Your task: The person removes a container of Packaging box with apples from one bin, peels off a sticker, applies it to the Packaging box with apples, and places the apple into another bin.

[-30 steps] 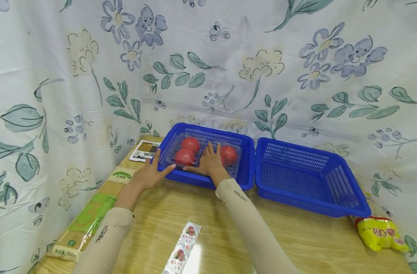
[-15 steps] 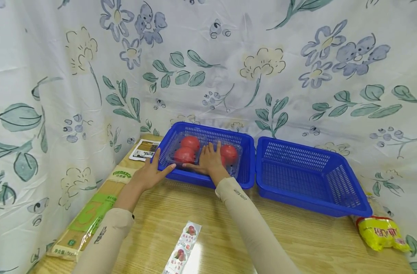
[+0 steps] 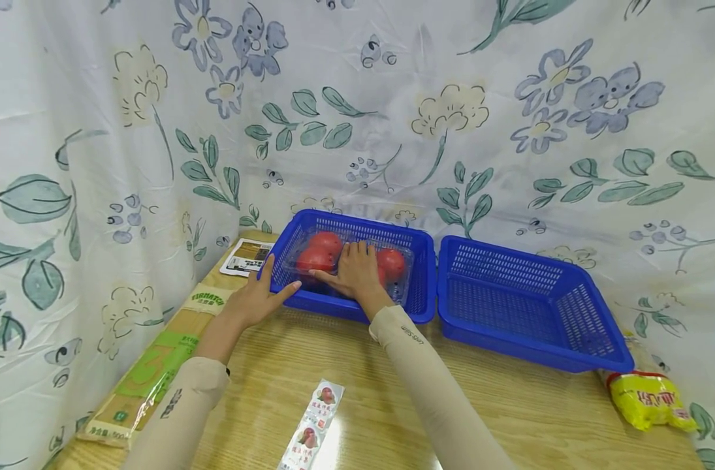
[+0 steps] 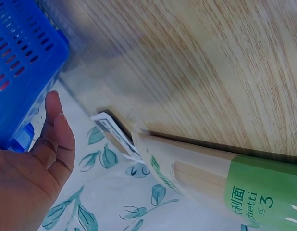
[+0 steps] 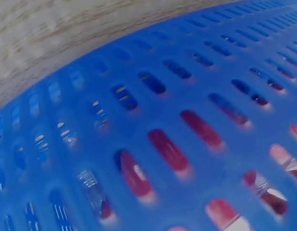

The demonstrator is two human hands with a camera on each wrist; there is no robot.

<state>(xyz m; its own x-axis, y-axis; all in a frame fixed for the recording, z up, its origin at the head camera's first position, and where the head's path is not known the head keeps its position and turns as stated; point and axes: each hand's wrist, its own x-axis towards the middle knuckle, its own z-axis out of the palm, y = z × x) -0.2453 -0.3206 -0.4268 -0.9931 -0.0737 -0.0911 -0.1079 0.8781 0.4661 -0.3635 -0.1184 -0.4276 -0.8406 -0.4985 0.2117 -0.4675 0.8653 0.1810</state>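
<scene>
The left blue plastic basket point(image 3: 426, 281) holds two clear plastic boxes with round red fruits inside. My left hand point(image 3: 251, 301) spreads over its front left corner, thumb along the front rim and fingers against the outer left wall. Inside the basket, my right hand point(image 3: 357, 273) grips the left fruit box point(image 3: 292, 258), thumb over its near side and bent fingers at its right side. The right fruit box point(image 3: 399, 285) lies beside that hand. In the right wrist view, the basket wall point(image 5: 196, 159) hides my right hand, and red shows through its slots.
A second blue basket point(image 3: 504, 307) stands to the right, a yellow bag point(image 3: 651, 398) beyond it. On the left lie a spaghetti pack point(image 3: 157, 369) and a white-edged packet point(image 3: 243, 258). A strip of fruit stickers point(image 3: 312, 424) is in front. A floral curtain point(image 3: 357, 117) hangs behind.
My right hand's fingers have bent and drawn in from the right box's edge, and its thumb has moved over the left box. That box has shifted slightly; my left hand stays put.
</scene>
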